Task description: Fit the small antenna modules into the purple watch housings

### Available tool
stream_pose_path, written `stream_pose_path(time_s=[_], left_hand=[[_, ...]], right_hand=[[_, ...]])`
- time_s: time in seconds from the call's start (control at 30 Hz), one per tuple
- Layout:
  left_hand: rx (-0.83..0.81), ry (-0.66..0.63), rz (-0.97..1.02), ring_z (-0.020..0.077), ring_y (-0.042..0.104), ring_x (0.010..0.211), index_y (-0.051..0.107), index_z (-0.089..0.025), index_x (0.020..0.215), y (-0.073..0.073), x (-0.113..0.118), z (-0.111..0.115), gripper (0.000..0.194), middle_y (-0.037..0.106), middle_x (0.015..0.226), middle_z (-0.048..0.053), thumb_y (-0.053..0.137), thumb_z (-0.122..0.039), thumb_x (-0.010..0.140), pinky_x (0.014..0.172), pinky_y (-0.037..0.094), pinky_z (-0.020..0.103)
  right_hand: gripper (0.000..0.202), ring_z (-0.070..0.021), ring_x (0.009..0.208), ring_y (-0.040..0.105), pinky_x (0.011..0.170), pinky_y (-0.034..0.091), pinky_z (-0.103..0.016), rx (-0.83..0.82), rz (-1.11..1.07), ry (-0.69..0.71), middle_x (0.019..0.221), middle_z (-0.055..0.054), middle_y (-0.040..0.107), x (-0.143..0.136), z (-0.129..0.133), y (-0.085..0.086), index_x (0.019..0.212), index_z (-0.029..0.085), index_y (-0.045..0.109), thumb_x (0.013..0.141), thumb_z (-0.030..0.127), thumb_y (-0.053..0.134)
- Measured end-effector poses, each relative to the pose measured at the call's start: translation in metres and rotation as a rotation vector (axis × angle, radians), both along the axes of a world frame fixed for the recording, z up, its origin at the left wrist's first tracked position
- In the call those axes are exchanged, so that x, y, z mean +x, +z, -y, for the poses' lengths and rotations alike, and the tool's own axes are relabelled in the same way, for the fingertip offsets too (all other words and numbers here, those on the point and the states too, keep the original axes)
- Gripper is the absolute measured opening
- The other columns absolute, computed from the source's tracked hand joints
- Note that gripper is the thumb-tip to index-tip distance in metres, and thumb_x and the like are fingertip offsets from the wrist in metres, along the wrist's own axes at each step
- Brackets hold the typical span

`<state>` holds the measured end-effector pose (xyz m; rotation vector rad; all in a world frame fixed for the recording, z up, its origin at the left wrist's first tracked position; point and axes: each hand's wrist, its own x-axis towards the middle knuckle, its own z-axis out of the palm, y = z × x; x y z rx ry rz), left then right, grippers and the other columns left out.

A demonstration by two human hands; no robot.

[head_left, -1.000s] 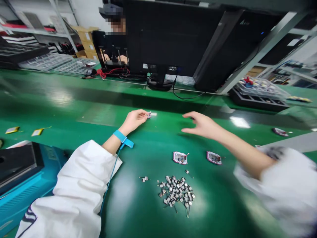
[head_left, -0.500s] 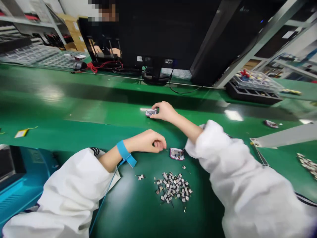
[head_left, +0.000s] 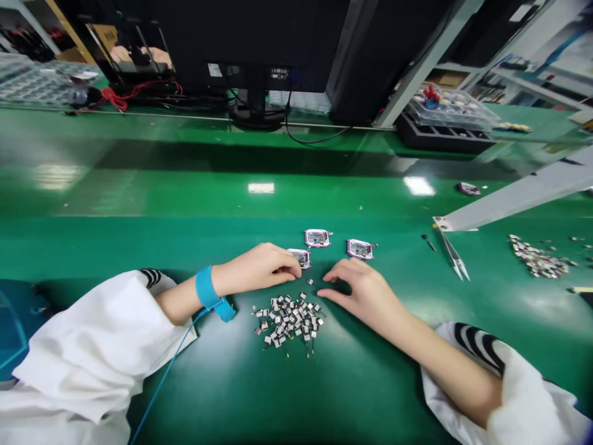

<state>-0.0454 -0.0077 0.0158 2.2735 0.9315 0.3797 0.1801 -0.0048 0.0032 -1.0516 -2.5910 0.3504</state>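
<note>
My left hand (head_left: 264, 266) rests on the green mat, its fingers curled and tips pressed together. What they hold, if anything, is hidden. A small rounded-square device housing with a circuit board (head_left: 299, 258) lies right at its fingertips. My right hand (head_left: 361, 287) is open, thumb and fingers apart, with nothing between them. Beyond its knuckles lies another such housing (head_left: 360, 249), and a third housing (head_left: 317, 238) sits farther forward between the hands. One small silvery component (head_left: 310, 281) lies between my fingertips. Nearer to me is a loose pile of similar components with short leads (head_left: 290, 318).
Tweezers (head_left: 454, 256) lie at the right below a white slanted bar (head_left: 514, 191). Farther right is another heap of small parts (head_left: 540, 256). A black monitor (head_left: 278, 43) and a compartment tray (head_left: 445, 133) stand behind. A blue wrist strap cord (head_left: 162, 377) trails from my left wrist.
My right hand has come back from farther forward and let go of the housing it held. Three housings now show near my hands. The view has shifted; the left hand stays curled.
</note>
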Motion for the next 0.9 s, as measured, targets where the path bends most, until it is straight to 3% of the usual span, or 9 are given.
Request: stream_pose_path(time_s=[0.1, 0.2, 0.4, 0.57, 0.67, 0.8, 0.9], left_hand=[[0.032, 0.042, 0.012, 0.0126, 0.061, 0.085, 0.061, -0.017, 0.095, -0.006, 0.005, 0.005, 0.017, 0.065, 0.095, 0.003, 0.05, -0.018, 0.082, 0.076, 0.045, 0.021], [0.106, 0.05, 0.078, 0.0116, 0.06, 0.091, 0.062, -0.017, 0.094, -0.008, 0.008, 0.01, 0.017, 0.066, 0.098, 0.002, 0.053, -0.022, 0.081, 0.083, 0.044, 0.019], [0.287, 0.177, 0.101, 0.0083, 0.062, 0.074, 0.063, -0.016, 0.079, -0.005, 0.007, 0.014, 0.011, 0.067, 0.081, -0.001, 0.053, -0.02, 0.081, 0.07, 0.046, 0.015], [0.352, 0.348, 0.17, 0.0058, 0.061, 0.067, 0.062, -0.014, 0.08, -0.006, 0.007, 0.012, 0.005, 0.066, 0.076, -0.002, 0.058, -0.016, 0.077, 0.064, 0.046, 0.012], [0.368, 0.308, 0.158, 0.0064, 0.062, 0.073, 0.063, -0.015, 0.083, -0.007, 0.006, 0.009, 0.008, 0.067, 0.081, -0.001, 0.057, -0.016, 0.078, 0.068, 0.048, 0.012], [0.354, 0.265, 0.075, 0.0069, 0.063, 0.077, 0.064, -0.016, 0.082, -0.012, 0.005, 0.003, 0.009, 0.067, 0.085, -0.001, 0.055, -0.016, 0.08, 0.072, 0.048, 0.013], [0.405, 0.218, -0.002, 0.0087, 0.063, 0.08, 0.063, -0.016, 0.085, -0.015, 0.006, 0.0, 0.013, 0.067, 0.089, 0.0, 0.051, -0.015, 0.082, 0.074, 0.05, 0.016]], right_hand=[[0.006, -0.0134, 0.066, 0.053, 0.059, 0.046, -0.027, 0.016, -0.017, 0.04, 0.071, -0.002, 0.061, -0.004, 0.012, -0.01, 0.075, 0.018, 0.059, 0.077, 0.022, 0.056], [0.01, -0.0131, 0.069, 0.051, 0.062, 0.045, -0.027, 0.033, -0.045, 0.075, 0.074, -0.002, 0.061, -0.011, 0.008, -0.013, 0.075, 0.017, 0.058, 0.081, 0.02, 0.05], [0.007, -0.0111, 0.068, 0.05, 0.064, 0.044, -0.026, 0.198, -0.27, 0.186, 0.072, -0.002, 0.061, -0.028, -0.011, -0.003, 0.077, 0.014, 0.057, 0.08, 0.018, 0.053], [0.003, -0.0093, 0.066, 0.051, 0.062, 0.044, -0.025, 0.087, -0.388, 0.187, 0.068, -0.001, 0.059, -0.032, -0.021, -0.004, 0.075, 0.015, 0.056, 0.078, 0.017, 0.057], [0.007, -0.01, 0.073, 0.054, 0.068, 0.046, -0.025, 0.053, -0.389, 0.175, 0.075, -0.002, 0.061, -0.027, -0.026, -0.008, 0.078, 0.016, 0.055, 0.076, 0.02, 0.06], [0.035, -0.0142, 0.092, 0.055, 0.079, 0.047, -0.028, 0.056, -0.281, 0.142, 0.1, -0.007, 0.061, -0.021, -0.031, -0.017, 0.102, 0.014, 0.052, 0.073, 0.03, 0.063], [0.043, -0.0143, 0.092, 0.055, 0.08, 0.048, -0.028, 0.035, -0.222, 0.141, 0.104, -0.006, 0.061, -0.021, -0.032, -0.023, 0.111, 0.013, 0.049, 0.073, 0.03, 0.063]])
